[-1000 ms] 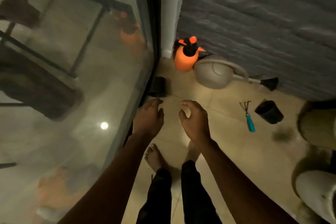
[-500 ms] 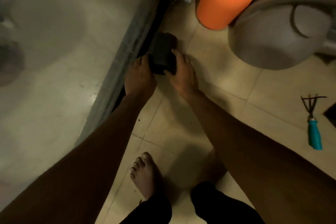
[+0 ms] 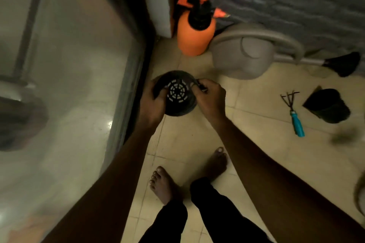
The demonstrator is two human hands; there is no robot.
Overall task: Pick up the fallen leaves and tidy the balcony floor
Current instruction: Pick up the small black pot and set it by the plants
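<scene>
We're holding the little black pot [image 3: 177, 92] mid-frame over the floor [image 3: 246, 144]. Our left hand [image 3: 152, 104] is curled round its left rim and our right hand [image 3: 209, 96] pinches the right rim. It looks like thin, light, bendy plastic, so rim grips seem fine. The orange sprayer [image 3: 194, 33] sits higher in frame.

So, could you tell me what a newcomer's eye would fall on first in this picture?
First the black pot, held mid-frame by the left hand and right hand, its slotted bottom showing. Next the orange sprayer, standing in the corner beside the grey watering can by the wall. To the right, a small rake with a blue handle lies on the tiled floor.
</scene>
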